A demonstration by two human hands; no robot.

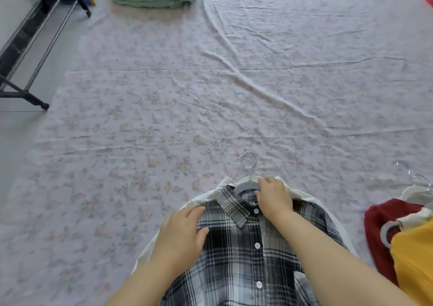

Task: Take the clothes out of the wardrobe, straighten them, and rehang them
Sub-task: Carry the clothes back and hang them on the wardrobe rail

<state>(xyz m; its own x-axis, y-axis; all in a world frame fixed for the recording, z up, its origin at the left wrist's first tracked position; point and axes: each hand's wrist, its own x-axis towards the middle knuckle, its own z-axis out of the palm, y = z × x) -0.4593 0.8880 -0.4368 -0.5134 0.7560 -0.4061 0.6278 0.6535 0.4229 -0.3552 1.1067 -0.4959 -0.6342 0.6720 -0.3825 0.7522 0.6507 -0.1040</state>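
Black-and-white plaid shirt (243, 254) (buttoned), flat, right hand (273, 196) gripping hanger (247, 185)

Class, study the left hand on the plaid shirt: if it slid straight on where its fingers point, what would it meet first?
Probably the collar of the plaid shirt, then the white hanger that the right hand grips. The left hand lies flat on the shirt's shoulder.

Plaid shirt (246, 258) on white hanger (242, 185), buttoned, lying flat
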